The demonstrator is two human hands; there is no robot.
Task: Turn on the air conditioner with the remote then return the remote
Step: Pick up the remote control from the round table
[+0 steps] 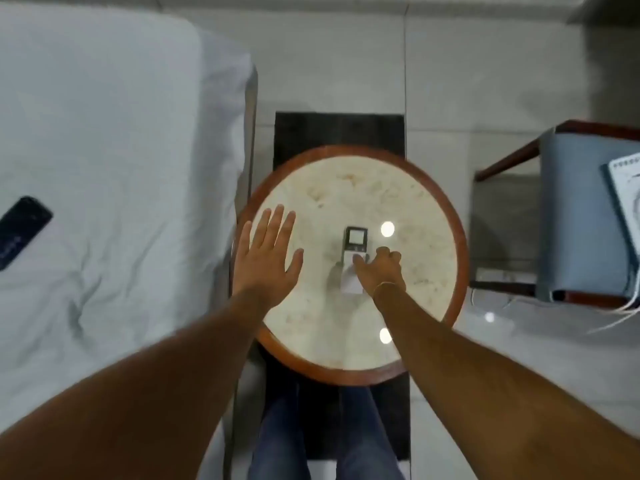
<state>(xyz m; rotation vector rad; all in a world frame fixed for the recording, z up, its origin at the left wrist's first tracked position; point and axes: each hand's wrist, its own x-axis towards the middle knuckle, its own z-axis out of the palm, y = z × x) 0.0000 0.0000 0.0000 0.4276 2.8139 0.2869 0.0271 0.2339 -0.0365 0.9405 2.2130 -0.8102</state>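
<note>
A white air-conditioner remote with a small dark-framed screen lies near the middle of a round marble table with a reddish wooden rim. My right hand rests over the remote's lower half, thumb on its left side and fingers curled at its right side; the remote still touches the tabletop. My left hand hovers flat with fingers spread over the table's left edge, holding nothing. The air conditioner is out of view.
A bed with white sheets fills the left, with a black remote lying on it. A blue-cushioned wooden chair at right carries a spiral notebook. Tiled floor and a dark mat lie under the table.
</note>
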